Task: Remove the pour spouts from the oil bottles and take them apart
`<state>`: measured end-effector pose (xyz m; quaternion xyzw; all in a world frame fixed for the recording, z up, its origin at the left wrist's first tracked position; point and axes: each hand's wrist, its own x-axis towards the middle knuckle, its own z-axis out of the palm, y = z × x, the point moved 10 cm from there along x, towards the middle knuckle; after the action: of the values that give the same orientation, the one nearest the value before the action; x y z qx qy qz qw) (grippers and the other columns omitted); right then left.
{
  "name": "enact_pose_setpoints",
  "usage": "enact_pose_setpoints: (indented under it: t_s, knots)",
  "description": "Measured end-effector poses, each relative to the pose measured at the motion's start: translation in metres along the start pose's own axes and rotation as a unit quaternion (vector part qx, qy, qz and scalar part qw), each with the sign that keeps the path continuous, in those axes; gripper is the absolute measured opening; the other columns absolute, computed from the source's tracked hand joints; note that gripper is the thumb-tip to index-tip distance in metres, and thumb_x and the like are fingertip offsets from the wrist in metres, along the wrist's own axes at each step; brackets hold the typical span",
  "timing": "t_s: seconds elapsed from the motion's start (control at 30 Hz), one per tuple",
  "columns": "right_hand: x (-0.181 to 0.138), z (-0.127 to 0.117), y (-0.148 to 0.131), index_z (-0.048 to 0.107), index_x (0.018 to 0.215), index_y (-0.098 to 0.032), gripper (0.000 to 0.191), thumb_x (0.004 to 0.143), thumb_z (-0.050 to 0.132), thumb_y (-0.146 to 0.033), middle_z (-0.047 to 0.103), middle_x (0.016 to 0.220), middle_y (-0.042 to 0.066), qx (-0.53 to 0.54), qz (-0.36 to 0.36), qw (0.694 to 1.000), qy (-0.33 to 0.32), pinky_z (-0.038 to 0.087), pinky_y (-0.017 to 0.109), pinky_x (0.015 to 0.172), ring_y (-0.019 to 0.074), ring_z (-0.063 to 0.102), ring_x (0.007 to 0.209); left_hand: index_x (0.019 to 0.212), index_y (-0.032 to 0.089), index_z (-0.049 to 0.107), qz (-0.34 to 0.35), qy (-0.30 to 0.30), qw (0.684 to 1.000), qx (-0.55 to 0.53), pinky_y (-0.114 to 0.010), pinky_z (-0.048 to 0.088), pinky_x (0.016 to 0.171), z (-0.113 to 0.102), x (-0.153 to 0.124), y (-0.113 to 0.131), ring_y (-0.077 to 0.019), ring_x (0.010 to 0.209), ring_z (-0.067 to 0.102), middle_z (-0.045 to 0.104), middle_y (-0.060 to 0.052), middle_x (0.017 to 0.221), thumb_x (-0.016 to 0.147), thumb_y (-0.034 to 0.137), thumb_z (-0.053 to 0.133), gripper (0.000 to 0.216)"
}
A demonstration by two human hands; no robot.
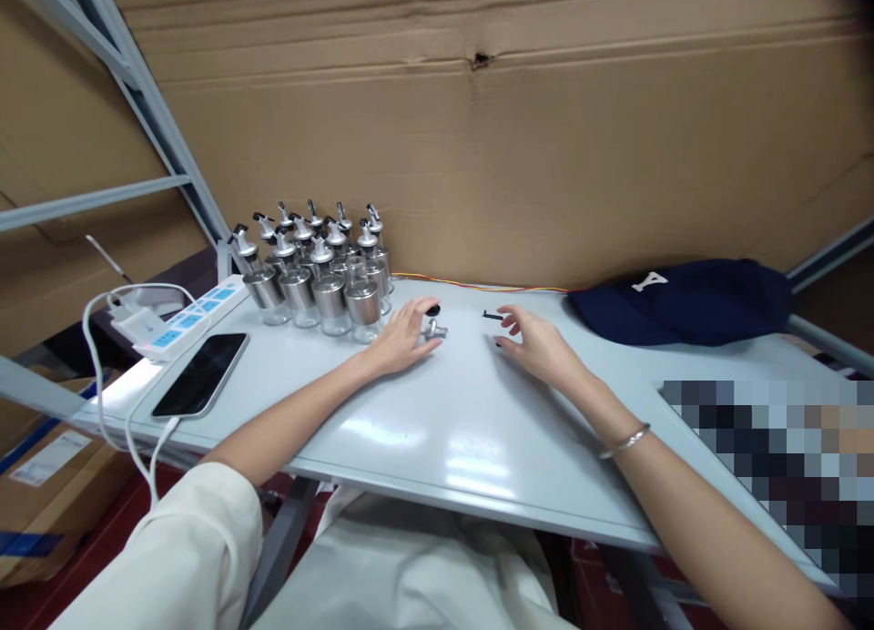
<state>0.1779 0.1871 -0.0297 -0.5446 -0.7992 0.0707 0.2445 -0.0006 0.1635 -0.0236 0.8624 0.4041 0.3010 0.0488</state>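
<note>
My left hand (406, 334) lies flat on the white table (437, 430), fingers stretched out beside a small metal spout cap (435, 330) and a black cap piece (432, 310). Its fingertips touch or nearly touch the metal cap. My right hand (536, 341) rests palm-down a little to the right, fingers loosely spread. A small black part (492, 316) lies just off its fingertips. A cluster of several glass-and-steel dispenser bottles (320, 275) with pour spouts stands to the left of my left hand.
A black phone (201, 372) on a white cable lies at the table's left, beside a white power strip (184, 320). A navy cap (689, 302) sits at the back right. Cardboard sheets wall the back. A cardboard box (47, 484) sits on the floor left.
</note>
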Motion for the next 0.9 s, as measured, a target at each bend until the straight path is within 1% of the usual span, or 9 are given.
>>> enact_pose_setpoints:
  t_s: [0.1,0.2,0.27,0.33,0.43,0.53,0.6,0.73,0.9]
  knots:
    - [0.0,-0.007,-0.005,0.051,0.113,-0.017,0.035,0.078,0.052,-0.02,0.065,0.099,0.009,-0.001,-0.002,1.0,0.021,0.047,0.035,0.073,0.0229,0.062,0.082,0.129,0.022,0.023,0.027,0.09,0.995,0.021,-0.041,0.032,0.105,-0.03,0.001,0.008,-0.0227,0.129,0.037,0.039,-0.016,0.135,0.088,0.035,0.044,0.048]
    - [0.0,-0.014,-0.011,0.052,0.11,-0.016,0.031,0.079,0.05,-0.022,0.065,0.098,0.01,0.009,-0.002,0.999,0.045,0.047,0.036,0.074,0.0234,0.061,0.083,0.119,0.025,0.026,0.02,0.202,0.978,0.054,-0.041,0.032,0.104,-0.066,-0.003,0.007,-0.0218,0.125,0.04,0.043,-0.013,0.128,0.087,0.034,0.042,0.037]
    - [-0.001,-0.019,-0.014,0.053,0.108,-0.017,0.029,0.08,0.049,-0.023,0.065,0.098,0.01,0.021,-0.006,0.998,0.066,0.047,0.036,0.073,0.023,0.061,0.082,0.111,0.027,0.028,0.017,0.307,0.949,0.078,-0.042,0.031,0.104,-0.093,-0.012,0.004,-0.0224,0.122,0.041,0.043,-0.011,0.122,0.085,0.034,0.043,0.031]
    - [-0.002,-0.023,-0.017,0.053,0.108,-0.017,0.029,0.08,0.048,-0.023,0.065,0.098,0.01,0.03,-0.012,0.996,0.083,0.047,0.035,0.071,0.0226,0.061,0.082,0.108,0.026,0.027,0.0,0.407,0.909,0.092,-0.043,0.03,0.105,-0.119,-0.025,-0.004,-0.0231,0.121,0.04,0.041,-0.01,0.119,0.084,0.035,0.043,0.03]
    - [-0.004,-0.027,-0.02,0.052,0.108,-0.018,0.029,0.08,0.047,-0.023,0.065,0.097,0.01,0.038,-0.022,0.994,0.099,0.047,0.034,0.07,0.0225,0.061,0.082,0.109,0.023,0.027,-0.064,0.485,0.867,0.09,-0.043,0.029,0.104,-0.144,-0.037,-0.029,-0.0234,0.121,0.038,0.037,-0.01,0.12,0.081,0.033,0.045,0.035]
    - [-0.005,-0.028,-0.021,0.052,0.109,-0.018,0.03,0.08,0.047,-0.022,0.066,0.096,0.01,0.04,-0.027,0.993,0.104,0.046,0.034,0.07,0.0225,0.061,0.082,0.108,0.021,0.029,-0.136,0.531,0.834,0.056,-0.041,0.03,0.104,-0.16,-0.047,-0.058,-0.0224,0.119,0.039,0.036,-0.011,0.119,0.079,0.03,0.048,0.036]
    - [-0.005,-0.029,-0.022,0.053,0.108,-0.017,0.029,0.08,0.047,-0.022,0.066,0.096,0.01,0.042,-0.024,0.993,0.103,0.046,0.034,0.07,0.0225,0.062,0.082,0.107,0.02,0.029,-0.175,0.546,0.818,0.03,-0.039,0.032,0.104,-0.164,-0.052,-0.073,-0.0207,0.115,0.042,0.037,-0.011,0.118,0.079,0.025,0.048,0.035]
    - [-0.005,-0.029,-0.022,0.051,0.112,-0.018,0.033,0.08,0.046,-0.021,0.067,0.094,0.009,0.044,-0.004,0.995,0.094,0.044,0.033,0.069,0.023,0.062,0.081,0.109,0.02,0.027,-0.208,0.512,0.834,-0.006,-0.035,0.038,0.101,-0.159,-0.047,-0.086,-0.0176,0.11,0.048,0.039,-0.012,0.119,0.077,0.015,0.05,0.039]
    - [-0.006,-0.032,-0.022,0.043,0.124,-0.017,0.043,0.081,0.044,-0.02,0.068,0.093,0.008,0.039,0.022,0.995,0.087,0.041,0.031,0.064,0.0219,0.062,0.072,0.112,0.02,0.028,-0.189,0.482,0.855,0.021,-0.037,0.035,0.105,-0.165,-0.039,-0.077,-0.0178,0.115,0.046,0.04,-0.012,0.121,0.084,0.014,0.045,0.033]
